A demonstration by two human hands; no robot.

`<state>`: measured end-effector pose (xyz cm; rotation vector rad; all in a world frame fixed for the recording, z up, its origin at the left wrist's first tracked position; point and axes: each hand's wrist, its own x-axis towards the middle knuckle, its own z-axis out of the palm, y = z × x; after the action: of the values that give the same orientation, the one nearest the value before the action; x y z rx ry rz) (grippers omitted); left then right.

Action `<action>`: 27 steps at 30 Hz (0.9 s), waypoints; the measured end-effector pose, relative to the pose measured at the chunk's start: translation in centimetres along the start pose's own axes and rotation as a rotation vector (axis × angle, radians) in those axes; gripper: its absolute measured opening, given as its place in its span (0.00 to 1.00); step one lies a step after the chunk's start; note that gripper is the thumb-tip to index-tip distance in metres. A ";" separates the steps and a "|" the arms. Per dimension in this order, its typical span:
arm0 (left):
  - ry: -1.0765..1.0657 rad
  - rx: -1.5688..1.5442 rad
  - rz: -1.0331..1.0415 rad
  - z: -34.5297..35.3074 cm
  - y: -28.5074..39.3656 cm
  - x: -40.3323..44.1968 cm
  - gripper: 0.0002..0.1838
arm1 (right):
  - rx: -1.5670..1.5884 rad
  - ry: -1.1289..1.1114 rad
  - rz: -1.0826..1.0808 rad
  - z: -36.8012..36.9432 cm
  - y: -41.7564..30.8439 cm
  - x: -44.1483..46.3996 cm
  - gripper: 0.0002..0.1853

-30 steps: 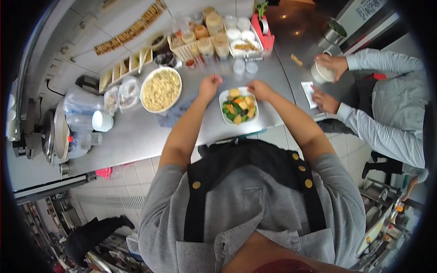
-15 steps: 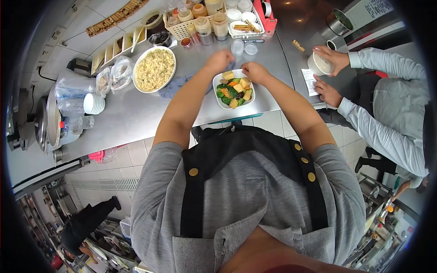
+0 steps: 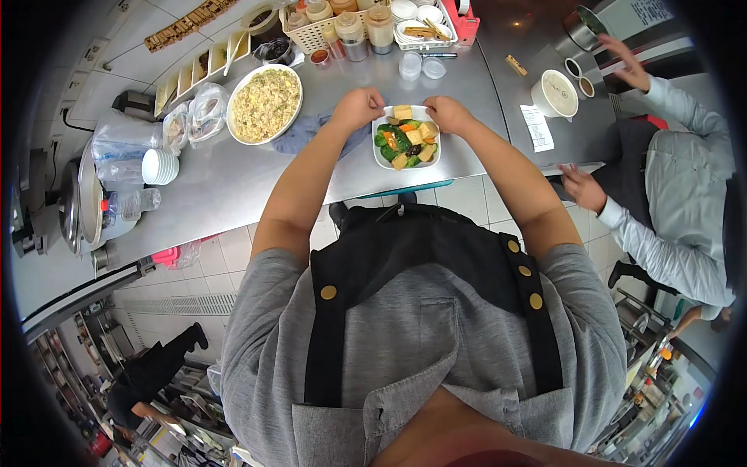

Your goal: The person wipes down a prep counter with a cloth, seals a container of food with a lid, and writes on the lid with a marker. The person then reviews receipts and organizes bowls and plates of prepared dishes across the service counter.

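A white square dish (image 3: 407, 166) of broccoli, carrot and golden cubes (image 3: 414, 137) stands near the front edge of the steel counter. At its upper left corner is my left hand (image 3: 358, 108), its fingers closed; whether they pinch the rim or a bit of cloth is too small to tell. My right hand (image 3: 447, 114) is closed on the dish's upper right corner. A blue-grey cloth (image 3: 302, 137) lies under and beside my left forearm. Farther left sits a large white bowl of fried rice (image 3: 265, 104).
Sauce bottles (image 3: 350, 33) in a basket, small lidded cups (image 3: 411, 65) and a pen line the back. At right, a co-worker's hands (image 3: 583, 187) are near a white tub (image 3: 555, 93) and a paper slip (image 3: 537, 128). Stacked bowls (image 3: 160, 166) stand at left.
My left hand has come down from above the cloth to the dish's upper left corner. The co-worker's hands have let go of the tub and slip and moved apart.
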<state>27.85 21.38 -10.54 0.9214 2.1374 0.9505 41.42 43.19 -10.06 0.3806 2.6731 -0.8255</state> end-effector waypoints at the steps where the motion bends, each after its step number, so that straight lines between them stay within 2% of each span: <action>1: 0.092 0.016 0.022 0.2 -0.6 -0.1 0.12 | 0.013 0.014 -0.016 0.0 0.1 0.0 0.13; 2: 0.182 0.033 0.043 0.3 -0.6 -0.4 0.14 | 0.028 0.028 -0.031 0.3 0.4 0.1 0.13; 5: 0.115 0.113 -0.023 0.4 -0.5 -1.4 0.19 | 0.047 0.054 -0.064 0.9 1.0 0.5 0.13; 9: 0.097 0.179 -0.076 0.7 -0.2 -2.7 0.20 | 0.035 0.096 -0.103 1.3 1.0 0.7 0.13; 15: 0.069 0.069 -0.152 1.8 -2.1 -4.4 0.20 | -0.001 0.092 -0.120 1.4 1.1 0.6 0.13; 17: -0.003 -0.325 -0.265 1.9 -3.5 -4.9 0.18 | 0.002 0.138 -0.169 1.7 1.4 0.5 0.13; 18: -0.002 -0.323 -0.264 0.9 -2.9 -5.6 0.18 | 0.002 0.140 -0.170 1.4 1.2 0.2 0.13; 20: -0.120 -0.646 -0.439 -0.8 -2.1 -6.9 0.13 | 0.194 0.008 -0.034 1.0 1.3 -0.5 0.13; 21: -0.120 -0.647 -0.439 -0.6 -2.4 -6.8 0.13 | 0.193 0.007 -0.034 1.0 1.5 -0.9 0.13; 23: 0.019 -0.661 -0.343 0.5 -3.4 -6.4 0.13 | 0.377 -0.010 0.046 1.2 1.9 -1.6 0.13; 27: -0.094 -0.625 -0.290 1.9 -4.0 -6.2 0.10 | 0.424 -0.007 0.067 1.6 2.4 -2.0 0.13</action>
<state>31.44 15.21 -13.30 0.3279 1.6690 1.2798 44.40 43.82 -11.79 0.5595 2.4492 -1.3698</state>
